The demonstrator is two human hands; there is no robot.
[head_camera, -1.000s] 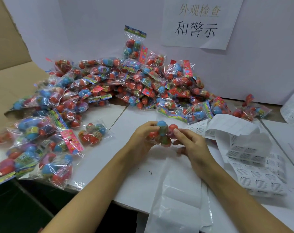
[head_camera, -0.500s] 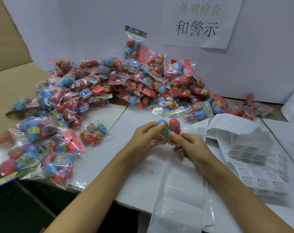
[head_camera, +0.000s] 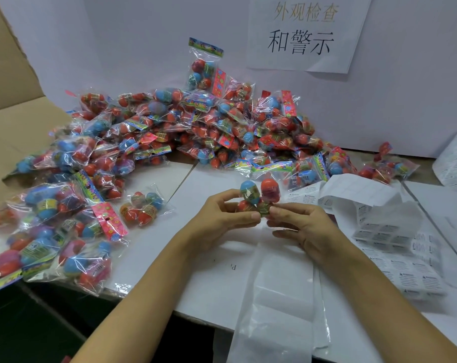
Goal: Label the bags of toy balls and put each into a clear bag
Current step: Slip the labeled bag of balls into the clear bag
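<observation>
A small bag of toy balls (head_camera: 257, 196), blue and red ones showing, stands upright between my hands above the white table. My left hand (head_camera: 222, 218) pinches its lower left side with thumb and fingers. My right hand (head_camera: 300, 224) pinches its lower right edge. A stack of clear bags (head_camera: 277, 297) lies flat just below my hands. Sheets of white warning labels (head_camera: 395, 244) spread out to the right of my right hand.
A big heap of bagged toy balls (head_camera: 170, 132) fills the back and left of the white table (head_camera: 196, 258). One bag (head_camera: 142, 206) lies alone left of my hands. An open cardboard box flap (head_camera: 15, 121) sits far left. A paper sign (head_camera: 306, 32) hangs on the wall.
Both hands have turned the bag upright and lifted it a little, so the blue and red balls now stand above my fingers. My right hand slid to the bag's lower edge.
</observation>
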